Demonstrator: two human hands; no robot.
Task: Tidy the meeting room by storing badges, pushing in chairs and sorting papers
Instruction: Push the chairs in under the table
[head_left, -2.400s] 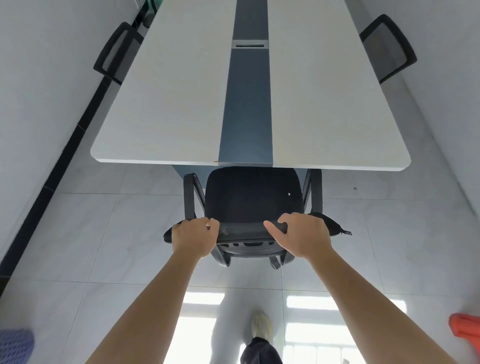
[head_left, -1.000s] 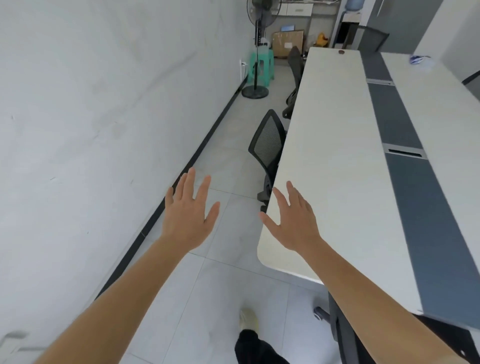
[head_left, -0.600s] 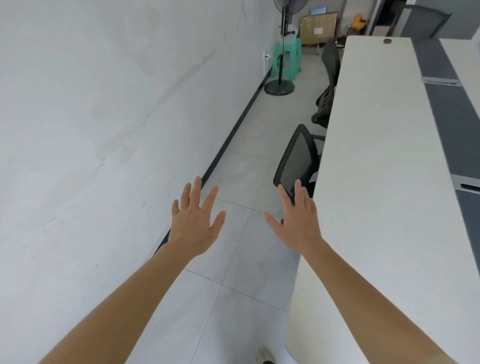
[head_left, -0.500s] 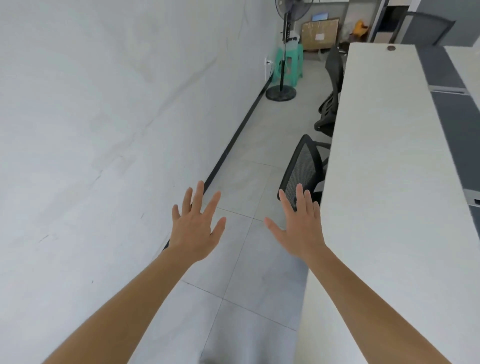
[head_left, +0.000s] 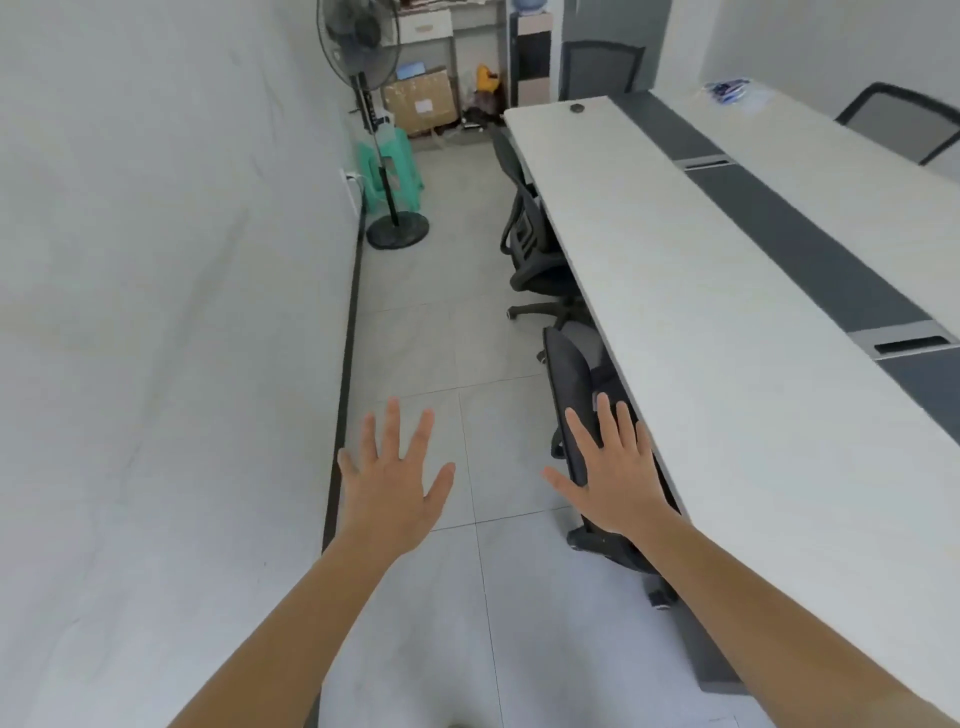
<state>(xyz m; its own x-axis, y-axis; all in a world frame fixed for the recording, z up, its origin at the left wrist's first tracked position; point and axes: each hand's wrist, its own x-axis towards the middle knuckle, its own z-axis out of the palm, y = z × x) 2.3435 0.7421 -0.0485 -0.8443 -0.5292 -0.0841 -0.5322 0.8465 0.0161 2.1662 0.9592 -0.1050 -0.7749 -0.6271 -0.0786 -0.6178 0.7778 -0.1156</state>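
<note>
Lower centre, left hand (head_left: 395, 483) and right hand (head_left: 613, 478) hover splayed, empty; the castered office chair (head_left: 571, 384) probably rolls easy, grab its backrest top.

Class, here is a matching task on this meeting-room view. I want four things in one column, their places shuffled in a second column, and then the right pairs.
Things
1. standing fan
2. cardboard box
3. nearest black chair
4. left hand

Places
a. pushed in at the long side of the table
b. by the left wall, in front of a green stool
c. held out over the floor, fingers spread
d. at the room's far end, beyond the fan

Pairs: 1-b; 2-d; 3-a; 4-c
</note>
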